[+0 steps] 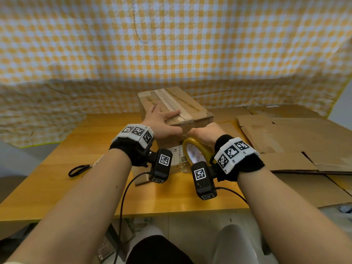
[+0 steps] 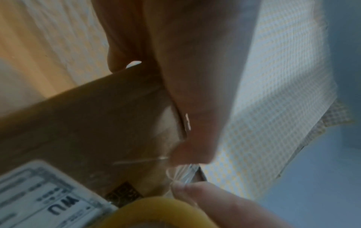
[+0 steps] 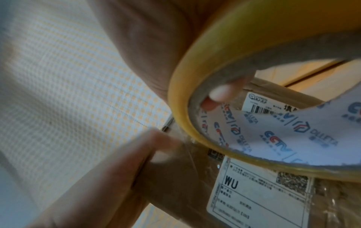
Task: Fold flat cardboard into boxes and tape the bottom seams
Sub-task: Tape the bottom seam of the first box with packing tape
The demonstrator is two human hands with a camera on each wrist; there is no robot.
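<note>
A folded cardboard box (image 1: 190,107) stands on the wooden table (image 1: 57,178), flaps up, with a strip of tape (image 1: 169,101) along its seam. My left hand (image 1: 162,119) lies flat on the box top with straight fingers, its thumb at the near edge. My right hand (image 1: 205,133) grips a yellow roll of tape (image 1: 196,151) against the box's near face; a fingertip (image 3: 222,92) shows inside the roll's core (image 3: 273,138). Clear tape runs from the roll over the box edge. A white shipping label (image 3: 259,195) is stuck on the near face.
Black scissors (image 1: 79,170) lie on the table at the left. Several flat cardboard sheets (image 1: 289,141) are piled at the right. A yellow checked cloth (image 1: 171,44) hangs behind the table. The table's near edge is just in front of my knees.
</note>
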